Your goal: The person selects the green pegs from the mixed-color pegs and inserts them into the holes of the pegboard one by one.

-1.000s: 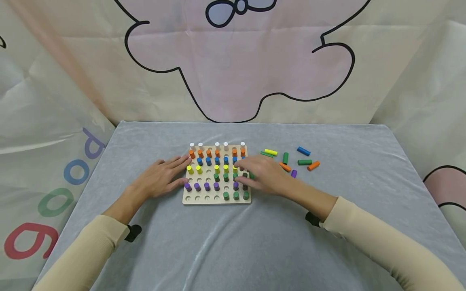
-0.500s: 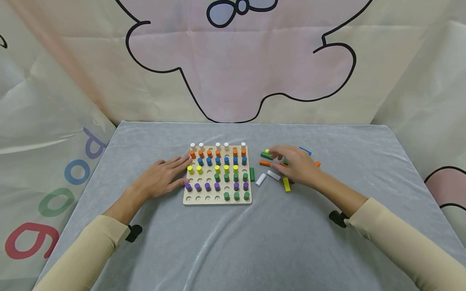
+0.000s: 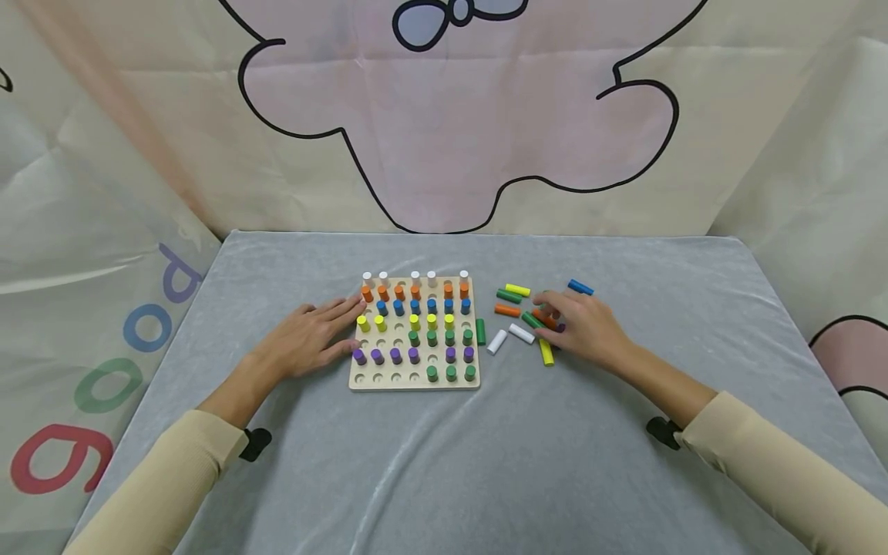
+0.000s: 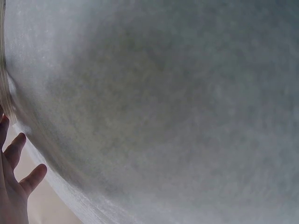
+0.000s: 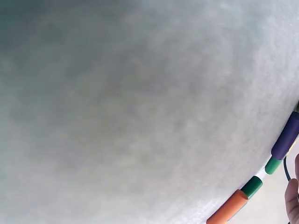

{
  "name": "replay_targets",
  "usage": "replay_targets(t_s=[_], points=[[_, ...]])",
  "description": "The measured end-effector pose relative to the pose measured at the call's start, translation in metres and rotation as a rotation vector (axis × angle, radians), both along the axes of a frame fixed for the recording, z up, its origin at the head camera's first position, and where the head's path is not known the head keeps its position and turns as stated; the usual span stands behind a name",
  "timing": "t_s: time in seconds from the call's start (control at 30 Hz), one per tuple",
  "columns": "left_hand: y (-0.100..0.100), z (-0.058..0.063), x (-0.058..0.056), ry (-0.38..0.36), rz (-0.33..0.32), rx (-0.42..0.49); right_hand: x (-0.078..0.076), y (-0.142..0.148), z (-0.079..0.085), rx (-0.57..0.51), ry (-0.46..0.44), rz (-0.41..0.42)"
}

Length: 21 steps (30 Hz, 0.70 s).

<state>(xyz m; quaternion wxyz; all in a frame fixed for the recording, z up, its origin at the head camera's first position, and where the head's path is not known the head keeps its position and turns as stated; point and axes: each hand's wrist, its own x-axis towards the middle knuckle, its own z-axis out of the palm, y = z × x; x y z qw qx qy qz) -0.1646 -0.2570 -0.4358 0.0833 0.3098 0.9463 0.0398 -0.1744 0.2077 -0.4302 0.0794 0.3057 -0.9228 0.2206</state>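
My left hand (image 3: 301, 339) lies at the left edge of a wooden pegboard (image 3: 412, 381), fingertips and thumb touching its side. The board holds rows of white, orange, blue, yellow, purple and green pegs. To the right, my right hand (image 3: 586, 327) reaches down over loose pegs, thumb and fingers bent around a small group. A tilted green peg (image 3: 532, 320) and an orange peg (image 3: 544, 318) show at its fingertips. I cannot tell whether it grips one. A purple peg (image 5: 286, 135) appears in the right wrist view, near that hand's fingers (image 5: 292, 198).
Loose yellow (image 3: 517, 290), white (image 3: 521, 334) and blue (image 3: 580, 287) pegs lie around the right hand. One green peg (image 3: 480, 331) stands close beside the board's right edge. Grey cloth (image 3: 444, 470) covers the table; a printed curtain (image 3: 444, 116) hangs behind.
My right hand has moved right from over the board to the loose pegs. A green peg by its fingertips has shifted and turned. My left hand has stayed at the board's edge.
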Motion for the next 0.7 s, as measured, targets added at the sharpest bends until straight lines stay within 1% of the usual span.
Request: replay_targets(t_s=[0.3,0.6,0.7], points=[[-0.0005,-0.0005,0.0004,0.008,-0.008,0.017,0.0019,0.0034,-0.0025,0.037,0.055,0.013],[-0.0006,-0.0006,0.0002,0.008,-0.005,0.018,-0.0002,-0.0002,0.0004,0.109,0.066,0.008],[-0.0004,-0.001,-0.0001,0.003,0.002,0.01,-0.0021,-0.0012,0.001,0.127,0.051,0.004]])
